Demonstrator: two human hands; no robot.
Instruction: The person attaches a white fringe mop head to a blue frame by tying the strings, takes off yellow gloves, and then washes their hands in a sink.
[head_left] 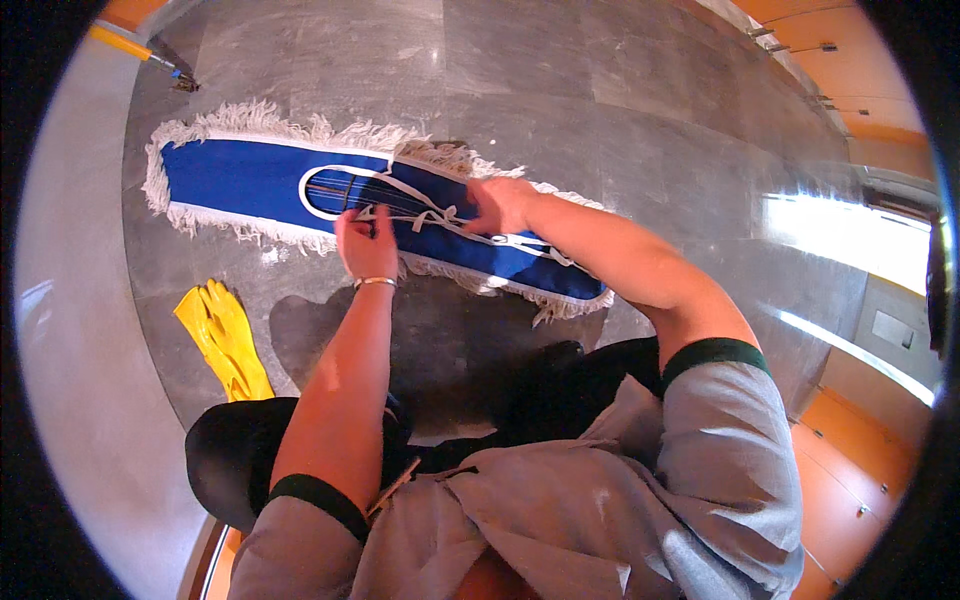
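Note:
A long dust mop head (pixel 240 178) with blue backing, white binding and shaggy off-white fringe lies on the floor in front of me. Thin wire frame rods show through its oval opening, and white tie strings (pixel 436 217) are knotted over the slit. My left hand (pixel 368 242) is at the near edge of the opening, fingers curled in a pinch on the binding. On the right half, my right hand (pixel 503 205) reaches over the blue flap, its fingers bent round the cloth beside the ties. Its fingertips are partly hidden.
Yellow rubber gloves (pixel 225 340) lie on the grey tile floor (pixel 520 60) to the left, near my knee. A yellow pole with a metal end fitting (pixel 180 78) is at the far left by the pale wall. Orange cabinets (pixel 850 60) line the right side.

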